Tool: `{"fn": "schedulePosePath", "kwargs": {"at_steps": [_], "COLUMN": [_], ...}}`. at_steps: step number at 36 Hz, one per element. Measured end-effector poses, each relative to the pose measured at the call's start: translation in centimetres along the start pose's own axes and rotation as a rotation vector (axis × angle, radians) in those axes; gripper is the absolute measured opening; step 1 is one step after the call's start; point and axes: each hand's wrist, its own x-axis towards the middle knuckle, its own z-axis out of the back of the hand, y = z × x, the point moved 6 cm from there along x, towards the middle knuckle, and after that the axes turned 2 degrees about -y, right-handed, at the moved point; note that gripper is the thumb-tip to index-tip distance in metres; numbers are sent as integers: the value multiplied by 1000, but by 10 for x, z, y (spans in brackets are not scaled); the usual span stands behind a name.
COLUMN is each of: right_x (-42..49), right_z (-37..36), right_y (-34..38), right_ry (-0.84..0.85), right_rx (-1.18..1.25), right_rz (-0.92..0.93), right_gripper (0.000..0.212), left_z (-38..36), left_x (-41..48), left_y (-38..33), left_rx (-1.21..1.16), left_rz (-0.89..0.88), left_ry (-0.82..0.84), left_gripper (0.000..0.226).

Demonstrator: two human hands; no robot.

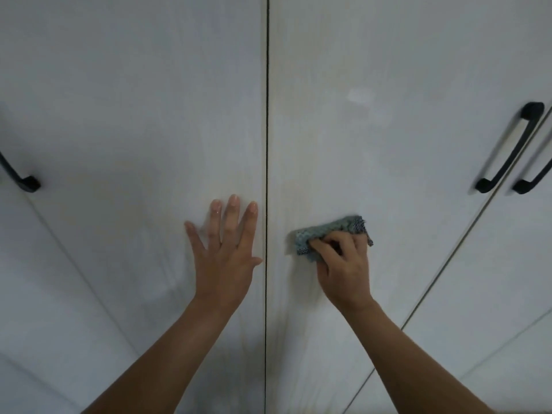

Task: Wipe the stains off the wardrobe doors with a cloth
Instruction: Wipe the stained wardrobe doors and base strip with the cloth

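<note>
Two pale white wardrobe doors fill the view, split by a dark vertical gap. My left hand (224,249) lies flat on the left door (134,115), fingers straight and spread, just left of the gap. My right hand (343,264) grips a bunched grey-blue cloth (331,231) and presses it against the right door (388,144), a short way right of the gap. A faint lighter smudge (360,95) shows higher up on the right door.
A black bar handle (507,147) sits on the right door's far edge, with a second black handle (534,174) on the neighbouring door beside it. Another black handle (18,174) shows at the left edge.
</note>
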Motion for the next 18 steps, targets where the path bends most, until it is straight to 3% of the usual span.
{"fn": "schedulePosePath", "kwargs": {"at_steps": [2,10,14,18], "right_x": [17,153,171,117], "right_z": [9,67,53,22], "right_y": [5,45,55,56], "right_ry": [-39,-488,-490,-400], "right_rx": [42,149,84,51], "right_rz": [-21,11,49,63], "right_gripper": [19,20,20,25], "left_z": [-2,-21,-28,-30], "left_x": [-3,-41,-45,-44], "left_y": [2,28,26,26], "left_rx": [10,86,56,38], "left_rz": [-6,94,68,80], "left_ry": [-14,-2,47,47], "left_gripper": [127,123,130,136]}}
